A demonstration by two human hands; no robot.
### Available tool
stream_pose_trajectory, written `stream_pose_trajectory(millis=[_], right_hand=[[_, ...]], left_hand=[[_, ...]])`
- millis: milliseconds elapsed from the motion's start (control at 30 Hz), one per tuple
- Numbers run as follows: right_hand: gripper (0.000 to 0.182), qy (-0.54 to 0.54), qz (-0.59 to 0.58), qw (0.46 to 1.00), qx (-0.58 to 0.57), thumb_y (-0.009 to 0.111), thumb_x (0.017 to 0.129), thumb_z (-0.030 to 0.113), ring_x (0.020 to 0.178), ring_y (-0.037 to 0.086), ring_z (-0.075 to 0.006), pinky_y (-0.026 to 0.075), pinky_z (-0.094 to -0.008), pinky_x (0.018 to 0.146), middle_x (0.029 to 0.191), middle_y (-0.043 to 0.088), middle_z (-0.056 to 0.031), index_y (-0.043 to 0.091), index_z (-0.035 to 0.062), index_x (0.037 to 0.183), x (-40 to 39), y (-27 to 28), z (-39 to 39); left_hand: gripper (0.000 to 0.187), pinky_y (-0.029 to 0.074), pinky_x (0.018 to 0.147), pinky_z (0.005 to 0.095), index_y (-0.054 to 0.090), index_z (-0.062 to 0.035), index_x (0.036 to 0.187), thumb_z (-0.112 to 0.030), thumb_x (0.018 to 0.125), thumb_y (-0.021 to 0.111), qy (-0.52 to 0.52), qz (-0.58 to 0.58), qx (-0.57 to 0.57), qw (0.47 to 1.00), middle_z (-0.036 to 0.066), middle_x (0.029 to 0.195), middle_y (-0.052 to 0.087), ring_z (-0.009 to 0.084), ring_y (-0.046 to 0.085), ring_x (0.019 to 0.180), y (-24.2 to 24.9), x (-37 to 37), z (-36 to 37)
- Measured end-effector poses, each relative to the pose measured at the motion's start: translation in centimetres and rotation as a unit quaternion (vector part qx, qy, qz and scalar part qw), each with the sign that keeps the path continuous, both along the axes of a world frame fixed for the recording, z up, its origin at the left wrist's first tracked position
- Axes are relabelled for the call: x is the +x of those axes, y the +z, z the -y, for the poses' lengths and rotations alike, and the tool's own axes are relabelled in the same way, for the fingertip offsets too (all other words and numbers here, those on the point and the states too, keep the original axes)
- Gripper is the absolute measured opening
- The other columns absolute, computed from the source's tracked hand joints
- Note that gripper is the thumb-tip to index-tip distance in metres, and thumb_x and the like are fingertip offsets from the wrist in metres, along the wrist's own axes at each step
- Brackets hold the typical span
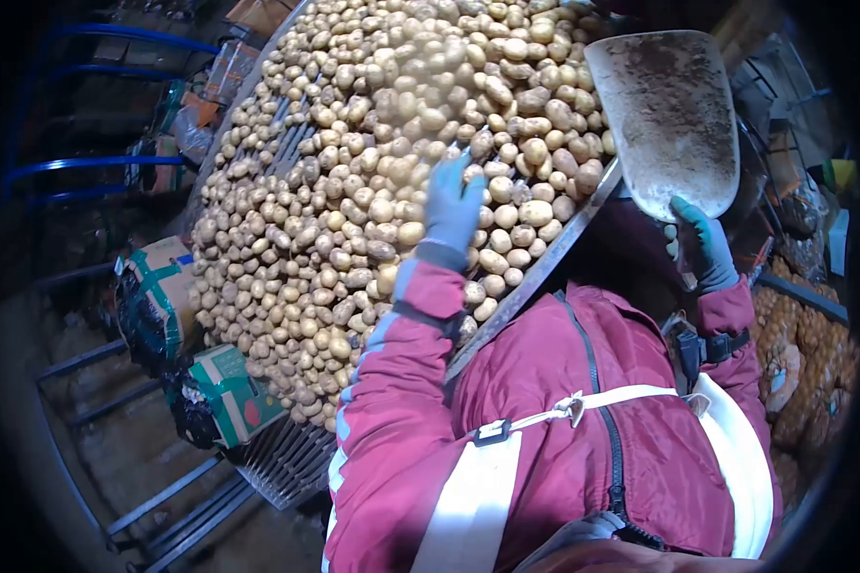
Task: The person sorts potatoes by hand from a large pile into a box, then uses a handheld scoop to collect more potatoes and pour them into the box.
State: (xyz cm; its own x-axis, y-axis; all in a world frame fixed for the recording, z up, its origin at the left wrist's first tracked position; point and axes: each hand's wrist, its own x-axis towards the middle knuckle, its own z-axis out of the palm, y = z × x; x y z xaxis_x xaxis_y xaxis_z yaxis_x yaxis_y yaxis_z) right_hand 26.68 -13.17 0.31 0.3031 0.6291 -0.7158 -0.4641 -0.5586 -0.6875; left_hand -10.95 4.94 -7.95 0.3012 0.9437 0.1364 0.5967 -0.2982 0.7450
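Observation:
My left hand (pixel 454 202), in a blue-grey glove, reaches over a wide heap of potatoes (pixel 339 224). Its fingers are spread and touch the potatoes, with nothing held. In my right hand (pixel 705 250), gloved in green and grey, is a large pale scoop (pixel 674 119). The thumb lies on the scoop's near rim, while the rest of the grip is mostly hidden beneath. Brown dirt coats the inside of the scoop, and no potatoes show in it. It is held beyond the right edge of the potato heap.
A metal edge (pixel 545 277) borders the potatoes on my side. Slatted bars (pixel 287 463) show at the lower left, near a green box (pixel 227 396) and a taped carton (pixel 161 291). Net sacks (pixel 812 353) lie at right. Blue rails (pixel 96 164) stand at far left.

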Motion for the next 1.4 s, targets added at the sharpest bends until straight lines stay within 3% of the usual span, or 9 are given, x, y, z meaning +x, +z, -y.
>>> stream_pose_trajectory(millis=[67, 433, 667, 800, 933, 1100, 1200, 1233, 1400], right_hand=[[0.025, 0.037, -0.033, 0.999, 0.001, 0.069, 0.097, 0.034, 0.052, 0.055, -0.0131, 0.047, -0.0268, 0.046, 0.072, 0.062, -0.0017, 0.066, 0.0108, 0.104, -0.7, -0.6, -2.1], [0.031, 0.248, -0.112, 0.962, -0.029, 0.068, 0.097, 0.033, 0.042, 0.055, -0.0175, 0.044, -0.0294, 0.039, 0.062, 0.061, -0.0056, 0.067, 0.0027, 0.097, -1.4, -4.3, -11.7], [0.029, 0.274, -0.146, 0.95, -0.032, 0.068, 0.097, 0.031, 0.041, 0.055, -0.0185, 0.044, -0.031, 0.039, 0.064, 0.063, -0.0071, 0.068, 0.0018, 0.096, 0.4, -6.3, -13.9], [0.025, 0.202, -0.12, 0.972, -0.008, 0.069, 0.096, 0.021, 0.043, 0.057, -0.0164, 0.045, -0.0292, 0.038, 0.069, 0.066, -0.0059, 0.066, -0.0005, 0.108, 1.1, -6.4, -14.6], [0.028, 0.187, -0.132, 0.974, -0.006, 0.07, 0.096, 0.022, 0.047, 0.06, -0.0152, 0.048, -0.0286, 0.042, 0.073, 0.068, -0.0054, 0.065, 0.0008, 0.114, 1.6, -5.6, -15.8], [0.025, 0.245, -0.176, 0.952, -0.045, 0.071, 0.096, 0.024, 0.057, 0.063, -0.0124, 0.049, -0.0273, 0.051, 0.074, 0.068, -0.0015, 0.069, 0.0042, 0.111, 2.6, -6.6, -17.8], [0.024, 0.241, -0.123, 0.961, -0.055, 0.071, 0.096, 0.026, 0.051, 0.061, -0.0145, 0.046, -0.0286, 0.045, 0.07, 0.067, -0.0023, 0.069, 0.0042, 0.105, 2.6, -8.0, -18.2], [0.024, 0.239, -0.121, 0.962, -0.057, 0.071, 0.096, 0.026, 0.051, 0.061, -0.0145, 0.046, -0.0286, 0.045, 0.07, 0.067, -0.0023, 0.069, 0.0042, 0.105, 2.4, -7.4, -18.5], [0.029, 0.262, -0.139, 0.952, -0.08, 0.07, 0.096, 0.033, 0.039, 0.056, -0.0192, 0.042, -0.0326, 0.036, 0.059, 0.062, -0.0056, 0.068, 0.0044, 0.101, 2.2, -6.0, -17.2]], left_hand=[[0.05, 0.042, 0.109, 0.0495, 0.065, -0.0076, 0.135, -0.03, 0.091, 0.072, 0.007, -0.164, 0.099, 0.981, 0.02, 0.128, 0.063, 0.0402, 0.054, 0.125, -0.1, -5.0, 0.1], [0.035, 0.048, 0.096, 0.0479, 0.069, -0.0109, 0.118, -0.021, 0.085, 0.07, 0.121, -0.41, -0.005, 0.904, 0.014, 0.114, 0.065, 0.0359, 0.059, 0.109, 2.5, -18.6, 4.7], [0.064, 0.037, 0.115, 0.0504, 0.05, -0.0018, 0.147, -0.039, 0.097, 0.064, 0.35, -0.188, -0.02, 0.917, 0.032, 0.145, 0.05, 0.0453, 0.046, 0.137, -0.5, -16.4, -6.7], [0.067, 0.032, 0.118, 0.0436, 0.052, -0.0043, 0.146, -0.046, 0.095, 0.066, 0.421, -0.271, -0.115, 0.858, 0.028, 0.141, 0.055, 0.0429, 0.049, 0.133, -2.7, -10.2, -13.5], [0.065, 0.041, 0.104, 0.054, 0.056, -0.0058, 0.142, -0.045, 0.092, 0.072, 0.298, -0.279, 0.096, 0.908, 0.02, 0.121, 0.065, 0.0386, 0.054, 0.124, -3.6, -0.1, -13.2], [0.072, 0.03, 0.12, 0.0544, 0.047, -0.0119, 0.153, -0.038, 0.09, 0.072, 0.102, -0.107, -0.039, 0.988, 0.028, 0.157, 0.038, 0.0467, 0.036, 0.145, -1.1, 5.9, -6.8], [0.057, 0.045, 0.108, 0.0494, 0.059, -0.0022, 0.138, -0.03, 0.09, 0.073, 0.173, -0.086, 0.022, 0.981, 0.028, 0.142, 0.052, 0.0454, 0.054, 0.127, -1.1, 3.3, -7.2], [0.05, 0.048, 0.102, 0.0487, 0.062, 0.0001, 0.132, -0.025, 0.091, 0.073, 0.094, -0.227, 0.164, 0.955, 0.027, 0.128, 0.06, 0.0429, 0.06, 0.115, -2.2, 0.7, -8.3], [0.054, 0.048, 0.103, 0.0445, 0.06, -0.0028, 0.136, -0.025, 0.09, 0.075, 0.214, -0.045, 0.004, 0.976, 0.023, 0.126, 0.061, 0.0373, 0.06, 0.116, 1.3, 1.5, -14.8]])
